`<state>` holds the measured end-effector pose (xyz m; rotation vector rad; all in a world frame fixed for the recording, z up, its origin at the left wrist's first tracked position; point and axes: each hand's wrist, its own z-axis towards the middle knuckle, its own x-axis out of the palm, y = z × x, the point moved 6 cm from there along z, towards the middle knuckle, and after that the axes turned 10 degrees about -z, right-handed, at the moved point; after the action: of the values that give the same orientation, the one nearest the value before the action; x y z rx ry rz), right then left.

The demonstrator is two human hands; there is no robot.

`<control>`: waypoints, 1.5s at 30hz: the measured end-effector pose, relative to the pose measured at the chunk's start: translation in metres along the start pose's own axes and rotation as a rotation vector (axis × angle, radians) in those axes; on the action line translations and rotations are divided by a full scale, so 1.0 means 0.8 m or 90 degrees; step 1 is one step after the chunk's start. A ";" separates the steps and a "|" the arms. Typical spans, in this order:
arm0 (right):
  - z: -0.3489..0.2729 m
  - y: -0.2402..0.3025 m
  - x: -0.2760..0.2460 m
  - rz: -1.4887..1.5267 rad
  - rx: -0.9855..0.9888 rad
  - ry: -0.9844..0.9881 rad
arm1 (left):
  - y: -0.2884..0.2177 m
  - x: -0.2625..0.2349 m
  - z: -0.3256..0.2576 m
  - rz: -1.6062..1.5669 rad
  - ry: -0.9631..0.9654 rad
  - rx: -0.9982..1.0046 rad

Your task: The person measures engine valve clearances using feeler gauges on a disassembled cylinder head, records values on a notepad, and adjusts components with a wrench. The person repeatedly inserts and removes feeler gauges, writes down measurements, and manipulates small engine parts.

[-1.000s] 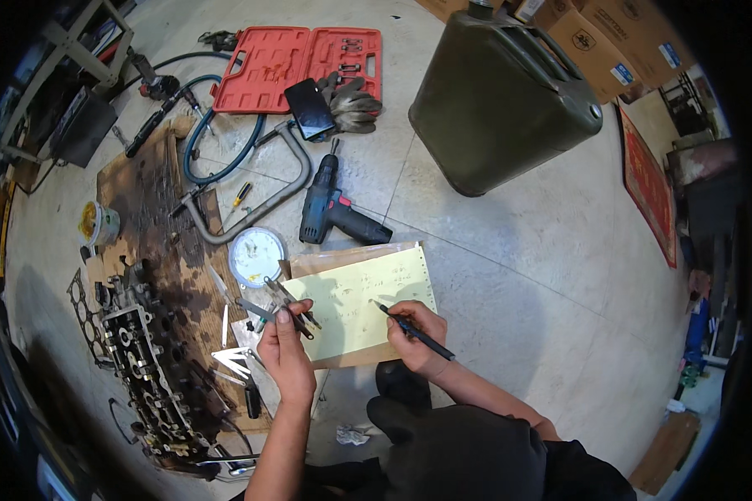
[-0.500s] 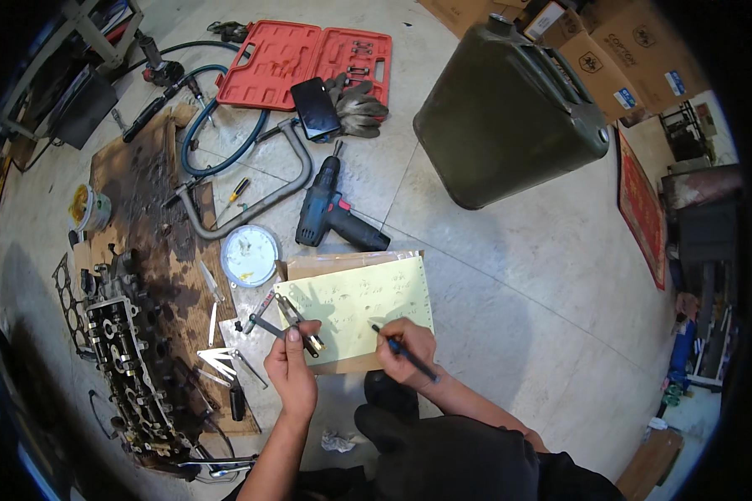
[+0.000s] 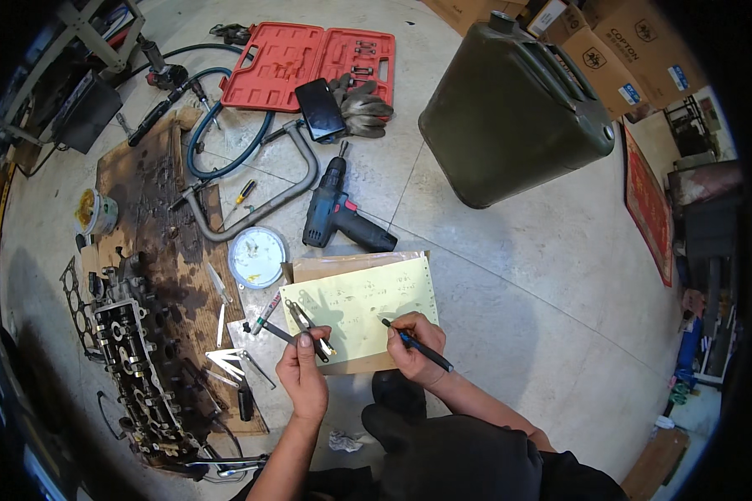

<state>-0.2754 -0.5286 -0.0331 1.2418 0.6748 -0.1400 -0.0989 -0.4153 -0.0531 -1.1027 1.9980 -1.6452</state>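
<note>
My left hand is closed on a feeler gauge, its dark blades fanned out over the left edge of a yellow sheet of paper. The sheet bears handwriting and lies on a piece of cardboard. In my right hand is a black pen, its tip at the paper's right half. Left of my left hand, several loose thin metal strips are fanned out by the edge of a stained wooden board. An engine cylinder head with exposed camshafts lies farther left.
Beyond the paper are a cordless drill, a round white lid, a bent metal bar and a screwdriver. Farther off lie a red tool case, a phone and gloves. A green jerrycan stands at right.
The whole view has shifted slightly, with things now a little farther right. Both hands keep their grips, and the pen tip stays near the same part of the paper.
</note>
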 end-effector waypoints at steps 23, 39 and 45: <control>-0.001 -0.012 0.007 0.023 0.041 0.035 | 0.003 0.003 0.003 -0.010 -0.011 -0.012; 0.002 -0.009 0.005 0.000 0.011 0.018 | -0.007 0.013 0.000 0.016 -0.008 0.006; 0.002 -0.009 0.003 -0.011 0.003 0.016 | -0.007 0.014 -0.001 0.018 -0.014 -0.009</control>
<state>-0.2757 -0.5319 -0.0399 1.2444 0.7077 -0.1411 -0.1050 -0.4232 -0.0449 -1.0878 2.0052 -1.6013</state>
